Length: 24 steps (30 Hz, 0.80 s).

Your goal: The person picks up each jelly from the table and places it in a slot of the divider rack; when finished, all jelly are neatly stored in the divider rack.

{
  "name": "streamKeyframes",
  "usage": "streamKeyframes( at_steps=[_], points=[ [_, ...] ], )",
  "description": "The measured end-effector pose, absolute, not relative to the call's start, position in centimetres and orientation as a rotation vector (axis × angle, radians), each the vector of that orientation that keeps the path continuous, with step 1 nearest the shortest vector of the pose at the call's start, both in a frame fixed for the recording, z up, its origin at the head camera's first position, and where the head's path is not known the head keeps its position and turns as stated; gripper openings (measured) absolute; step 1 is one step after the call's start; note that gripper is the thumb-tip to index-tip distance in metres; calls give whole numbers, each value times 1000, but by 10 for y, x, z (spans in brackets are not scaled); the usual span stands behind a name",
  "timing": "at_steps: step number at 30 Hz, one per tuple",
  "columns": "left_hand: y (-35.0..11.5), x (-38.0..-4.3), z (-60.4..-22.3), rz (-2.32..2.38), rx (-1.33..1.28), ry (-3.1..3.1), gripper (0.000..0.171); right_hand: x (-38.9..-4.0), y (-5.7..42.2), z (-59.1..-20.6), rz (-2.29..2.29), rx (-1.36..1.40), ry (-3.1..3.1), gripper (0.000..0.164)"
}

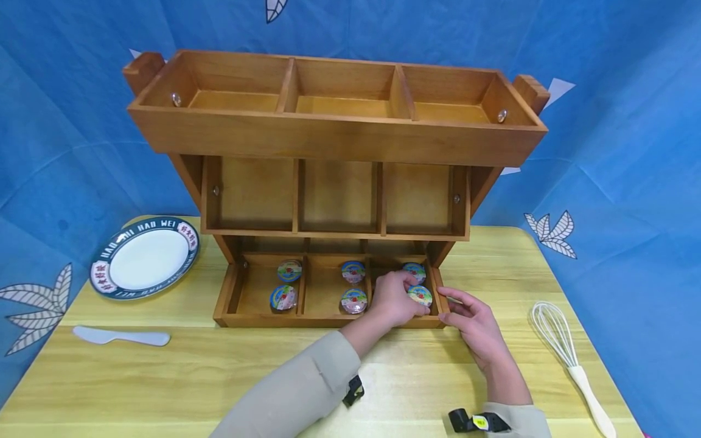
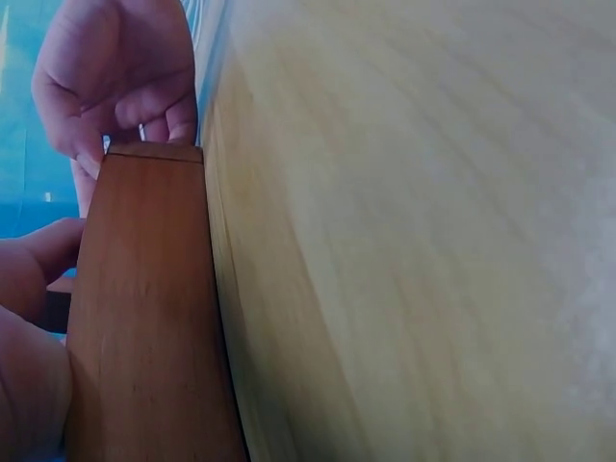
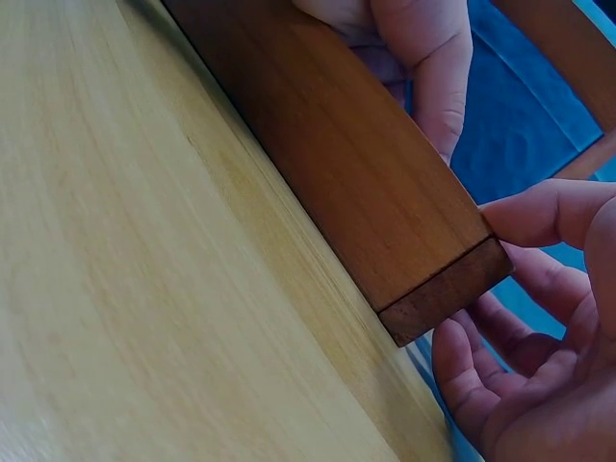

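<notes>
In the head view my left hand [image 1: 395, 298] reaches into the right compartment of the bottom wooden tray [image 1: 257, 320]. Its thumb and index finger pinch a small round cup with a printed lid [image 1: 420, 295]. Just behind that sits another such cup [image 1: 414, 271], partly covered by the fingers. My right hand [image 1: 477, 325] is at the tray's right front corner, thumb and fingertips touching the end wall, fingers loosely bent. The right wrist view shows this right thumb [image 3: 539, 214] at the tray's upper corner [image 3: 448, 289]. The tray front hides the cups from both wrist views.
Two more cups stand in the middle compartment and two in the left one. Above rise a middle tray [image 1: 339, 234] and a top tray [image 1: 339, 134]. A plate [image 1: 153, 258] and white knife [image 1: 122, 336] lie left, a whisk [image 1: 572, 365] right.
</notes>
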<state>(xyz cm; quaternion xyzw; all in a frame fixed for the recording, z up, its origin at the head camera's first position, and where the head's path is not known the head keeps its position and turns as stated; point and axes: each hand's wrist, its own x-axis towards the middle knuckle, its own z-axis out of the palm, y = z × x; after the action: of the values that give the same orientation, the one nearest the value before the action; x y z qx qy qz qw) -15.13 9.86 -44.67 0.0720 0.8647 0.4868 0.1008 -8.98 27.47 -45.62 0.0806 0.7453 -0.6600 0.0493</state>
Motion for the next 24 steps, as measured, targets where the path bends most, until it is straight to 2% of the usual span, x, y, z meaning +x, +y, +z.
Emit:
streamKeyframes(
  at_steps=[17, 24],
  points=[
    [97, -157, -450, 1457, 172, 2490, 43, -90, 275, -459, -2021, 236, 2278, 51],
    [95, -158, -447, 1503, 132, 2403, 44, -90, 275, -459, -2027, 232, 2281, 51]
  ],
)
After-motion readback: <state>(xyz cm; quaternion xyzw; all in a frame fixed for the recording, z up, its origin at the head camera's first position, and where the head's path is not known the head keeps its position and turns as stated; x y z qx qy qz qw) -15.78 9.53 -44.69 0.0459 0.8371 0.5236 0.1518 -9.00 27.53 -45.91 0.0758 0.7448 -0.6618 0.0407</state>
